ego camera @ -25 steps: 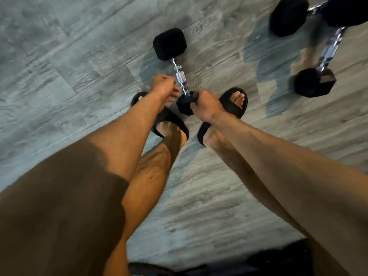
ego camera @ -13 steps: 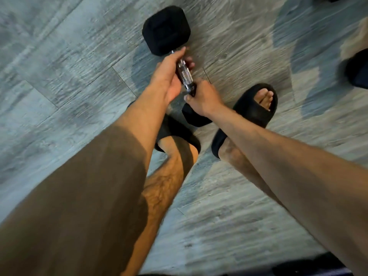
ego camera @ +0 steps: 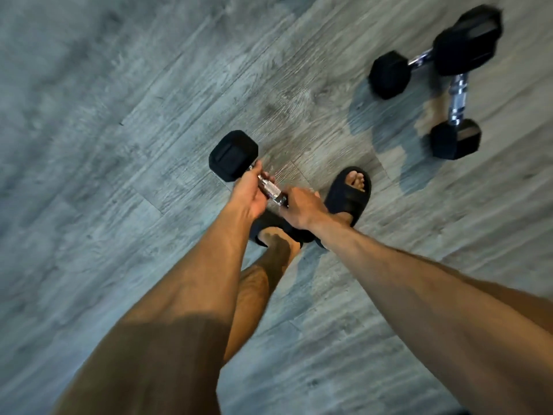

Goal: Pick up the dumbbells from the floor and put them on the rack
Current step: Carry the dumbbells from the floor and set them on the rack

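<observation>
Both hands gripped the chrome handle of a black hex-headed dumbbell (ego camera: pixel 233 155) above the grey wood-plank floor (ego camera: pixel 119 145). The left hand (ego camera: pixel 250 193) was wrapped around the upper handle; the right hand (ego camera: pixel 300 206) closed on its lower end. Two more black hex dumbbells (ego camera: pixel 457 97) lay on the floor, well apart.

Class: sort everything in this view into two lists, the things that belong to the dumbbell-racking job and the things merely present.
Job:
held dumbbell
left hand
right hand
two dumbbells on the floor

Merely present:
black slides
grey plank floor

No rack shows.
</observation>
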